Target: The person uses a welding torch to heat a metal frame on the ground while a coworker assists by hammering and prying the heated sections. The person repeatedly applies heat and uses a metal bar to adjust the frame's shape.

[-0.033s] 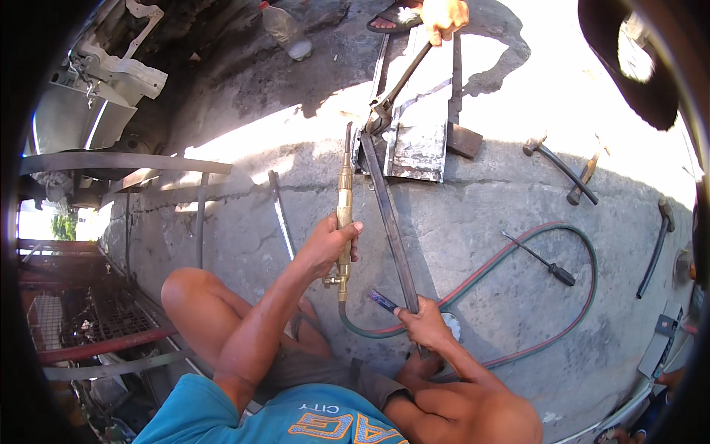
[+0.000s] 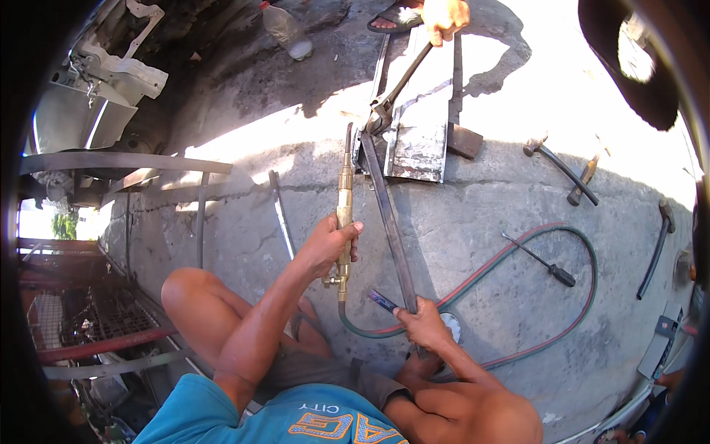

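Note:
My left hand is closed around the brass body of a gas torch. Its dark tip points away from me, beside the far end of a long flat metal bar. The near end of that bar is gripped in my right hand. A co-worker's hand holds a wrench, whose jaws sit on the bar's far end, over a worn metal channel. Next to my right fingers is a small dark-blue strip-like thing; I cannot tell whether I hold it.
A red and green twin hose loops over the concrete on the right, around a screwdriver. Several hammers, one a black-handled hammer, lie farther right. A metal strip, a plastic bottle and a metal frame are leftward.

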A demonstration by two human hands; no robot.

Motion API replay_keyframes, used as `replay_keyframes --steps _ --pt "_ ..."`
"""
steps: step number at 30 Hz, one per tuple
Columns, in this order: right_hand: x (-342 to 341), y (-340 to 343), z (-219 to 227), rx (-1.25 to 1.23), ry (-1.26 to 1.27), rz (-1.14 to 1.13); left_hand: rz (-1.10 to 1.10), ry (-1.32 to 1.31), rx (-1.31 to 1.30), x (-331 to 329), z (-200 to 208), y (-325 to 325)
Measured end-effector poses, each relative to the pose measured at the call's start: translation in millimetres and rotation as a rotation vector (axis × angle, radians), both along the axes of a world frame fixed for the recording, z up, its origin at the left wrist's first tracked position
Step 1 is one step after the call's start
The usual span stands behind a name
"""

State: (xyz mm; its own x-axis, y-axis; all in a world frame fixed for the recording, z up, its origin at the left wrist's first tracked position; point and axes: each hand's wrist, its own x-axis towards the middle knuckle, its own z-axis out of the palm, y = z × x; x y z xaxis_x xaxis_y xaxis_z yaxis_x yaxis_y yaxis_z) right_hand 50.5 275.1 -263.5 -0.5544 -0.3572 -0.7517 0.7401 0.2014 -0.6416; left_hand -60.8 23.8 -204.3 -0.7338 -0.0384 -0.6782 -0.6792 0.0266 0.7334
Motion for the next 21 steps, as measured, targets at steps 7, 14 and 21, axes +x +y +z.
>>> replay_keyframes --steps 7,14,21 --pt "7.2 -16.7 -25.2 0.048 0.258 -0.04 -0.094 0.003 -0.066 -13.5 -6.5 -7.0" --pt "-15.1 6.8 0.1 0.22 0.081 0.183 -0.05 0.007 -0.106 -14.5 -13.0 -17.0" --pt "-15.1 -9.6 31.3 0.504 0.341 0.183 -0.078 0.013 -0.111 -11.7 -9.4 -17.2"
